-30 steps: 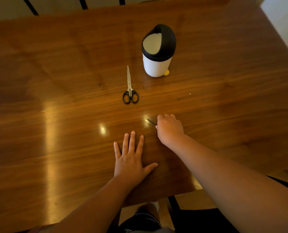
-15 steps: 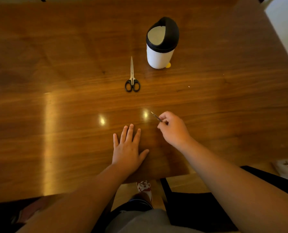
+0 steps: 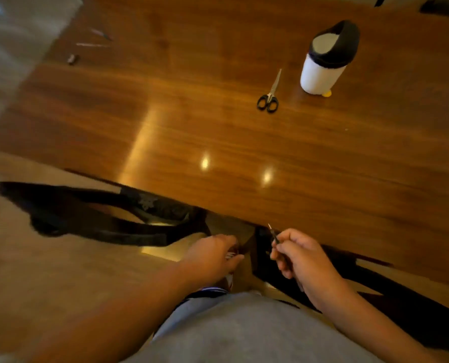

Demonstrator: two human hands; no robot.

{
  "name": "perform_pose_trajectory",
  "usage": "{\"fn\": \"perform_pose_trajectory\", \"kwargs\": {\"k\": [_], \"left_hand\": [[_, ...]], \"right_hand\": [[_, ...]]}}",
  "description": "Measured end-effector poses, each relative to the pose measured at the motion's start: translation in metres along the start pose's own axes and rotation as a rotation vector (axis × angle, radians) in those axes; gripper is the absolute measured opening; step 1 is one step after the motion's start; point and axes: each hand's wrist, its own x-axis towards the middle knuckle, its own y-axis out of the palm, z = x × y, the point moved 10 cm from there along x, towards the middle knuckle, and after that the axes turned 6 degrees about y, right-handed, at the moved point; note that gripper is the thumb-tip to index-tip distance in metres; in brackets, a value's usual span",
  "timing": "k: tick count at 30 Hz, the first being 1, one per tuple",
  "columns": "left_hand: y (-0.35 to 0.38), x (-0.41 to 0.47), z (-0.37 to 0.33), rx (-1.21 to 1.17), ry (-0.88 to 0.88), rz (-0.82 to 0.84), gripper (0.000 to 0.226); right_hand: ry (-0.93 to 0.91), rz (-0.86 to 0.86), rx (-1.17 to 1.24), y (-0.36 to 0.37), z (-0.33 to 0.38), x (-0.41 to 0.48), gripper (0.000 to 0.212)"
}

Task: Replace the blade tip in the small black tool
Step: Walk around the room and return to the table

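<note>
My right hand [image 3: 300, 255] is closed around the small black tool [image 3: 273, 234], a thin dark stick whose metal tip points up and away, just below the near edge of the wooden table [image 3: 218, 127]. My left hand [image 3: 212, 254] hangs beside it, off the table, with fingers curled; whether it pinches something small is unclear in the blur. Several slim metal pieces [image 3: 92, 44] and a small dark part [image 3: 72, 59] lie at the table's far left corner.
Black-handled scissors [image 3: 269, 95] lie on the table, blades pointing away. A white bin with a black swing lid [image 3: 325, 61] stands right of them. A dark chair [image 3: 87, 216] stands at the left below the table edge.
Both hands have left the tabletop and drawn back below its near edge. The right hand still holds the tool. The view has swung left and is blurred.
</note>
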Motion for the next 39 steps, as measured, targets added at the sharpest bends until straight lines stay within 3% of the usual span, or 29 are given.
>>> {"fn": "perform_pose_trajectory", "kwargs": {"k": [6, 12, 15, 22, 30, 35, 39], "left_hand": [[0.091, -0.107, 0.053, -0.357, -0.361, -0.143, 0.037], [0.188, -0.255, 0.115, -0.682, -0.754, -0.269, 0.024], [0.248, -0.342, 0.136, -0.861, -0.956, -0.358, 0.015], [0.408, -0.501, 0.151, -1.278, -1.375, -0.447, 0.025], [0.469, -0.595, 0.219, -1.453, -1.468, -0.405, 0.039], [0.419, -0.629, 0.304, -1.361, -1.382, -0.465, 0.026], [0.357, -0.637, 0.385, -1.333, -1.328, -0.571, 0.033]], "right_hand": [[-0.204, 0.15, -0.529, 0.042, -0.053, -0.027, 0.017], [-0.171, 0.216, -0.871, 0.085, -0.11, -0.011, 0.017], [-0.188, 0.299, -0.982, 0.145, -0.119, -0.005, 0.015], [-0.327, 0.534, -1.195, 0.351, -0.139, -0.024, 0.01], [-0.379, 0.574, -1.35, 0.543, -0.168, -0.047, 0.008], [-0.323, 0.483, -1.418, 0.595, -0.158, -0.033, 0.009], [-0.278, 0.411, -1.426, 0.619, -0.138, -0.011, 0.009]]}}
